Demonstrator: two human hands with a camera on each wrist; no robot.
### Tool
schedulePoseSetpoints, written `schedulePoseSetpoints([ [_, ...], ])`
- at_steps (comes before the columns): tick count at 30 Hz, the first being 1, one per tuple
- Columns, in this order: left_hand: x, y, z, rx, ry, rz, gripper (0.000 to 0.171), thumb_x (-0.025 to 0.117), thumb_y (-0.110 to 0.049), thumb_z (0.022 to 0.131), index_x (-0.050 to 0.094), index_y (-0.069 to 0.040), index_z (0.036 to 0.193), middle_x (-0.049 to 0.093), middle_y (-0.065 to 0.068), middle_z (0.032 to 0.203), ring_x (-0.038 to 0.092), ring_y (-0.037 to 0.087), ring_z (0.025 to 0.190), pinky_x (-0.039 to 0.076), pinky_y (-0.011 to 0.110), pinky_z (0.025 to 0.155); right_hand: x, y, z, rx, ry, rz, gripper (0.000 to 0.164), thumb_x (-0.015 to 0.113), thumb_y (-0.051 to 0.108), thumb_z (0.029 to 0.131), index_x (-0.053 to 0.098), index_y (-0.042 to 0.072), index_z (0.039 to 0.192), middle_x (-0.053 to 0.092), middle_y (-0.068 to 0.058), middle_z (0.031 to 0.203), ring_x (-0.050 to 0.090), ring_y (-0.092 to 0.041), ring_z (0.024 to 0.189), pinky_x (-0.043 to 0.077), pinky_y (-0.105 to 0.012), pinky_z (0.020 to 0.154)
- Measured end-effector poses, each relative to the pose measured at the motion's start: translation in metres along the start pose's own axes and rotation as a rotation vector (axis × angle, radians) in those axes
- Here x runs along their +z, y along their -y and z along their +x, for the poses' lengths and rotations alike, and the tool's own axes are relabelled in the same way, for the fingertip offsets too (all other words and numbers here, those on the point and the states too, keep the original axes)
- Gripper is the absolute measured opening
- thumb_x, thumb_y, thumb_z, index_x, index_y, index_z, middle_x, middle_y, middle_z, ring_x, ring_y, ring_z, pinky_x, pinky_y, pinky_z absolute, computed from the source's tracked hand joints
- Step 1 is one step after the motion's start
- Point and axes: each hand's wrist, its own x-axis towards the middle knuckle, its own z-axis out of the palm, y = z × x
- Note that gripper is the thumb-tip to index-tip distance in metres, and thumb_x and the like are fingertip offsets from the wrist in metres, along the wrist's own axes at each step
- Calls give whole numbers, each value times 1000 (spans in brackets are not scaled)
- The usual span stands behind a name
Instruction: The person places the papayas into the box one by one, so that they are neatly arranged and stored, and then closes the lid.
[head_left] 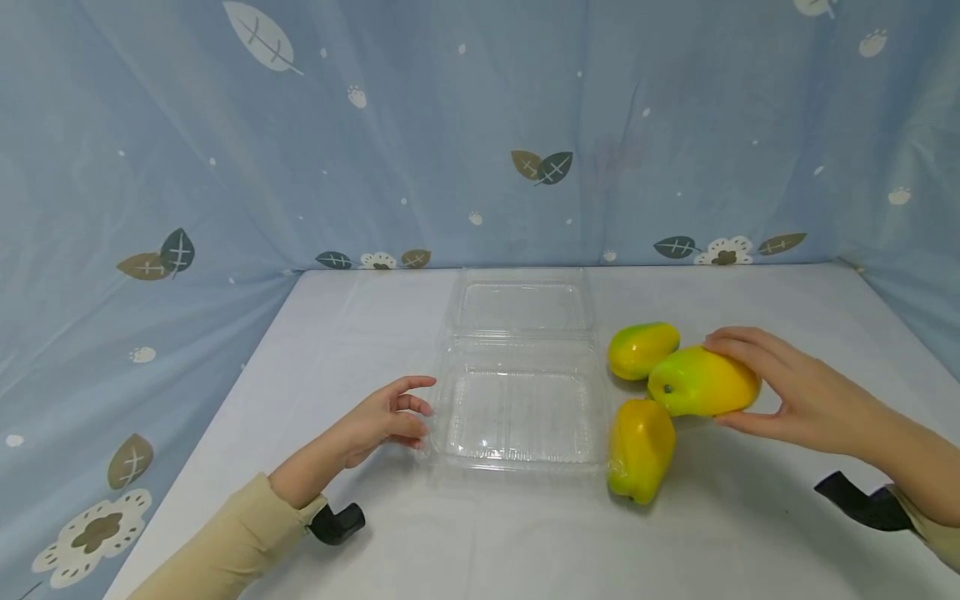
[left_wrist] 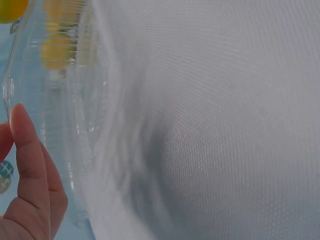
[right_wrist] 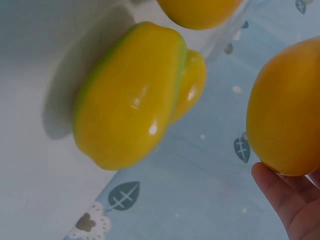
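Observation:
A clear plastic clamshell box (head_left: 517, 465) lies unfolded, its lid (head_left: 521, 333) toward the back. My left hand (head_left: 382, 419) is at the box's left side, fingers loosely bent; in the left wrist view its fingertips (left_wrist: 22, 122) are by the clear rim. Whether they touch it is hard to tell. My right hand (head_left: 795, 396) grips a large yellow-green papaya (head_left: 701, 383), thumb in front and fingers over the top. A smaller papaya (head_left: 642, 350) lies behind it, and a ridged papaya (head_left: 640, 450) in front. The held papaya (right_wrist: 287, 110) fills the right wrist view's right side.
A white cloth (head_left: 375, 542) covers the table. Behind and beside it hangs a blue curtain (head_left: 450, 125) printed with leaves and flowers. A black strap (head_left: 336, 523) is on the left wrist, another black strap (head_left: 862, 502) on the right.

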Motion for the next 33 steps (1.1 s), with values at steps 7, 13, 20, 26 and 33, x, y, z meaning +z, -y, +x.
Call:
schedulePoseSetpoints([
  [7, 2, 1, -1, -13, -16, -33, 68, 58, 2, 80, 28, -6, 141, 48, 13, 104, 56, 16, 70, 54, 29, 68, -6, -1, 14, -35, -43, 22, 78, 85, 29, 58, 49, 1, 122, 47, -12, 121, 35, 6, 113, 22, 3, 94],
  [13, 2, 0, -2, 4, -8, -40, 69, 58, 3, 80, 26, -4, 141, 48, 13, 103, 56, 15, 69, 54, 29, 67, -10, 3, 26, 6, -42, -2, 81, 87, 21, 55, 48, 2, 124, 49, -12, 121, 43, -11, 105, 21, 4, 91],
  [20, 2, -1, -3, 5, -6, -40, 69, 58, 2, 80, 26, -4, 141, 48, 14, 104, 56, 16, 70, 54, 29, 68, -15, 4, 39, 5, -53, -24, 78, 85, 22, 58, 47, -1, 122, 49, -14, 119, 47, -23, 101, 20, 4, 92],
  [26, 2, 0, -2, 3, -6, -43, 69, 58, 2, 80, 26, -4, 141, 48, 14, 103, 56, 15, 70, 54, 28, 67, -18, 5, 48, 68, -26, -26, 79, 83, 26, 62, 45, 3, 127, 49, -13, 121, 49, -25, 101, 32, -3, 91],
  [33, 2, 1, -2, 9, 2, -53, 70, 58, 3, 80, 25, -3, 141, 48, 13, 102, 55, 14, 69, 54, 27, 66, -20, 9, 61, 105, -14, -29, 76, 81, 25, 66, 43, 3, 128, 49, -14, 121, 50, -23, 95, 47, -42, 75],
])
